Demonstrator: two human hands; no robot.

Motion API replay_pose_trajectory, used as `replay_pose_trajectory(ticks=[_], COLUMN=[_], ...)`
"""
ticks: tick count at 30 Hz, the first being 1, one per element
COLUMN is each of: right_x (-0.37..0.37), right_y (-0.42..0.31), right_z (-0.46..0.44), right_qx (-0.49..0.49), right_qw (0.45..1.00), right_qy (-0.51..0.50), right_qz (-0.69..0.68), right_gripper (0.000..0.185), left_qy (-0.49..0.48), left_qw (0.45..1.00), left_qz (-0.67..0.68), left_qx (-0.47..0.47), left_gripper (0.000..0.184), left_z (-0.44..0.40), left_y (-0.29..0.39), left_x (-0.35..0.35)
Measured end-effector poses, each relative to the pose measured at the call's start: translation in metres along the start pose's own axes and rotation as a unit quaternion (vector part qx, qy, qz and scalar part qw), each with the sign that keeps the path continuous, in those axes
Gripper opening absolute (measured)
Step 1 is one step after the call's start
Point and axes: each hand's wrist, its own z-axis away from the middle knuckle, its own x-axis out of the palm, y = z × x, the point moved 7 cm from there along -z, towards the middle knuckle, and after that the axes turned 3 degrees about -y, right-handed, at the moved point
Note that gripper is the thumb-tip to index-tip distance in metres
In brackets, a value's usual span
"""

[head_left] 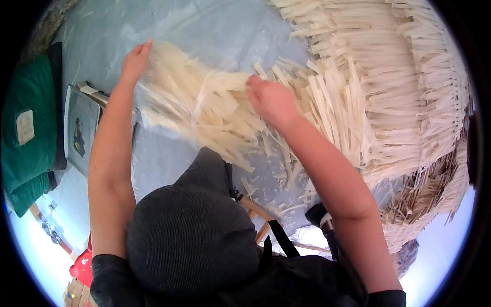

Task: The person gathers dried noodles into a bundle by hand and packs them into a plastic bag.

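Observation:
Pale flat strips, like dried noodles (204, 110), lie in a heap on a clear plastic bag (153, 120), with a whitish band across them. At the heap's upper left, my left hand (135, 62) is closed, fingertips pinched at what looks like the bag's edge. My right hand (272, 102) is closed round the end of some noodles on the heap's right side. Motion smears the noodles between my hands. Beside my right hand lies a loose pile of more noodles (335, 105).
A tall stack of layered noodles (388, 87) fills the right side. Broken pieces (294, 169) litter the grey work surface (220, 30). On the left are a dark-framed tray (82, 128) and a green cushion-like bundle (30, 123). Below stand wooden legs (258, 212) and a red object (82, 267).

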Motion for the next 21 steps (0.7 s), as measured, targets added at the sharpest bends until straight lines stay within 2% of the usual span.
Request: replay_pose_trajectory(ticks=[1, 2, 3, 4, 6, 7, 9, 10, 11, 12, 13, 15, 16, 17, 18, 19, 20, 21], right_x=[0.008, 0.022, 0.035, 0.039, 0.047, 0.049, 0.054, 0.056, 0.057, 0.061, 0.06, 0.062, 0.054, 0.048, 0.048, 0.044, 0.044, 0.055], right_y=[-0.003, 0.0, 0.002, 0.001, 0.001, 0.001, 0.0, 0.001, 0.003, -0.001, -0.008, -0.008, -0.007, -0.006, 0.002, 0.02, 0.038, 0.053], right_z=[0.004, 0.002, -0.001, 0.001, -0.001, -0.001, 0.001, 0.003, 0.006, 0.009, 0.013, 0.03, 0.044, 0.059, 0.073, 0.09, 0.11, 0.13], right_qx=[-0.001, 0.0, -0.048, -0.097, -0.114, -0.128, -0.125, -0.121, -0.11, -0.127, -0.145, -0.129, -0.134, -0.14, -0.136, -0.134, -0.13, -0.099], right_qw=[0.998, 0.998, 0.995, 0.979, 0.976, 0.969, 0.971, 0.972, 0.974, 0.975, 0.974, 0.979, 0.971, 0.959, 0.959, 0.954, 0.942, 0.953], right_qy=[-0.033, -0.03, 0.073, 0.173, 0.166, 0.161, 0.144, 0.131, 0.135, 0.147, 0.157, 0.148, 0.198, 0.245, 0.247, 0.26, 0.272, 0.248], right_qz=[-0.056, -0.056, -0.049, -0.04, -0.088, -0.135, -0.144, -0.151, -0.146, -0.113, -0.079, -0.059, -0.023, 0.013, 0.013, -0.068, -0.15, -0.142], right_gripper=[0.033, 0.033, 0.036, 0.038, 0.041, 0.043, 0.044, 0.045, 0.045, 0.046, 0.047, 0.051, 0.048, 0.045, 0.045, 0.038, 0.033, 0.027], left_qy=[-0.001, 0.089, 0.178, 0.178, 0.001, -0.001, -0.098, -0.105, -0.101, -0.096, -0.104, -0.034, -0.039, 0.061, 0.161, 0.159, 0.17, 0.18], left_qw=[1.0, 0.993, 0.974, 0.974, 0.993, 0.993, 0.995, 0.994, 0.992, 0.988, 0.987, 0.996, 0.995, 0.993, 0.975, 0.974, 0.961, 0.942], left_qz=[0.001, 0.022, 0.043, 0.043, 0.1, 0.1, 0.022, 0.026, 0.059, 0.091, 0.095, 0.087, 0.089, 0.068, 0.046, 0.047, 0.024, -0.001], left_qx=[0.003, 0.069, 0.131, 0.13, 0.058, 0.057, -0.009, -0.002, -0.041, -0.08, -0.072, -0.006, 0.0, 0.076, 0.149, 0.152, 0.217, 0.282], left_gripper=[0.071, 0.07, 0.068, 0.068, 0.068, 0.068, 0.064, 0.064, 0.062, 0.061, 0.061, 0.054, 0.054, 0.05, 0.046, 0.046, 0.042, 0.038], left_z=[-0.014, -0.022, -0.023, -0.018, -0.012, -0.015, -0.023, -0.019, -0.012, -0.004, -0.002, 0.002, -0.005, -0.009, -0.003, 0.011, 0.029, 0.054], left_y=[-0.009, -0.009, -0.011, -0.009, -0.008, -0.012, -0.028, -0.02, -0.019, -0.019, -0.017, -0.009, -0.013, -0.008, -0.001, 0.017, 0.044, 0.077], left_x=[0.009, 0.009, 0.004, 0.004, 0.029, 0.023, 0.021, 0.018, 0.013, 0.013, 0.02, 0.016, 0.02, 0.01, 0.0, -0.004, -0.013, -0.023])
